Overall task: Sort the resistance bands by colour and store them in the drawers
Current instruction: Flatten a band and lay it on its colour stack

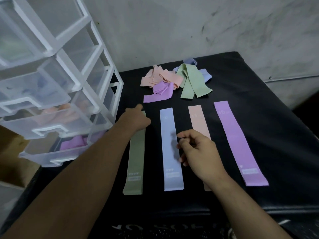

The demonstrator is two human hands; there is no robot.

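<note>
Nothing is held in the grip of the right hand (200, 152), its fingers loosely curled above the blue band (170, 152); the left hand (138, 119) is laid over the far end of the green band (136, 156), and whether that grip is closed cannot be told. These two, a peach band (196, 119) and a purple band (236, 140) are laid side by side on the black tabletop (259, 118), with a mixed pile (172, 80) behind them and the drawers (51, 118) at the left.

Light: we see dim, soft light from above | Shadow: right hand (198, 152) throws a smudged shadow on the blue band (168, 123) | Blur: left hand (138, 119) and drawers (51, 87) look soft to us | Edges: drawers bow at left from wide-angle distortion
</note>
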